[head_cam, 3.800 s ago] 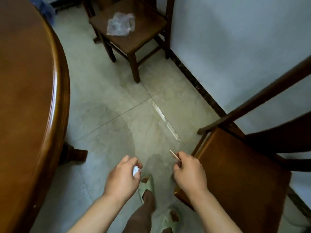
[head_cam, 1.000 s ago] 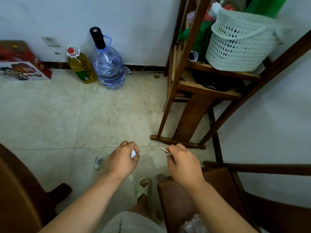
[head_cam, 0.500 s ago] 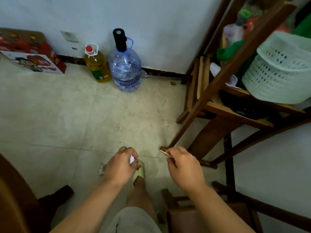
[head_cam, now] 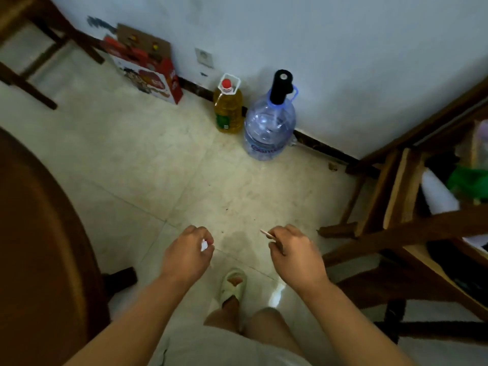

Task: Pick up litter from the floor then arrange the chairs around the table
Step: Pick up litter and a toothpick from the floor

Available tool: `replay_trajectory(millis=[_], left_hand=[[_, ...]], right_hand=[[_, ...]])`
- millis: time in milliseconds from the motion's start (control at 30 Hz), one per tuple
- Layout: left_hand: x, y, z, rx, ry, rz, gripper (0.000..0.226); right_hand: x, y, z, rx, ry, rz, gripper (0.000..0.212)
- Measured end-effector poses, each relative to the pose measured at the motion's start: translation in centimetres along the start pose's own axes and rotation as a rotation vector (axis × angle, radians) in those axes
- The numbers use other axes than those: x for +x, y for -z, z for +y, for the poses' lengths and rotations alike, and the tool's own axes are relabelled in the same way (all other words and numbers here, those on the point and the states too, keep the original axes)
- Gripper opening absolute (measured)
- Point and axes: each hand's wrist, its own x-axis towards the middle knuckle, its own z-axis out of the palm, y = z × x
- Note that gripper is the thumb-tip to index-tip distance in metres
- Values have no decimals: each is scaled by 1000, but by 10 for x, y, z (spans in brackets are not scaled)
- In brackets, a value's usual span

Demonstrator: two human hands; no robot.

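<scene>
My left hand (head_cam: 186, 256) is closed around a small white scrap of paper (head_cam: 204, 245) that peeks out between the fingers. My right hand (head_cam: 295, 253) pinches a thin wooden stick (head_cam: 266, 233), whose tip points up and left. Both hands hover above the pale tiled floor (head_cam: 158, 167). The round brown table (head_cam: 34, 247) fills the left edge. Part of a dark wooden chair (head_cam: 39, 48) shows at the top left. The silvery scrap seen earlier on the floor is out of sight.
A yellow oil bottle (head_cam: 227, 109) and a large blue water jug (head_cam: 269, 125) stand against the white wall. A red printed box (head_cam: 148, 72) leans on the wall further left. A wooden shelf frame (head_cam: 396, 207) with stored items crowds the right side. My sandalled foot (head_cam: 232, 283) stands below the hands.
The view has swung left: bottles and box shifted right and toward centre, the white basket left the frame, the table edge grew. Both hands keep their hold on the paper and stick.
</scene>
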Motion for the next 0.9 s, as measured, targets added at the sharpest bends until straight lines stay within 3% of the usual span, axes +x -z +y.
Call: replay_trajectory(millis=[233, 467, 633, 800, 900], left_hand=[[-6, 1, -36, -110, 207, 131, 5], [0, -42, -58, -235, 489, 217, 5], [36, -116, -88, -307, 690, 245, 8], [95, -221, -145, -294, 856, 180, 29], [128, -285, -190, -306, 907, 166, 16]], right_hand=[[49, -25, -32, -89, 190, -165, 24], [101, -77, -30, -133, 328, -371, 25], [154, -147, -1, -133, 407, -469, 28], [206, -247, 45, -149, 424, -517, 29], [232, -312, 71, -144, 452, -534, 27]])
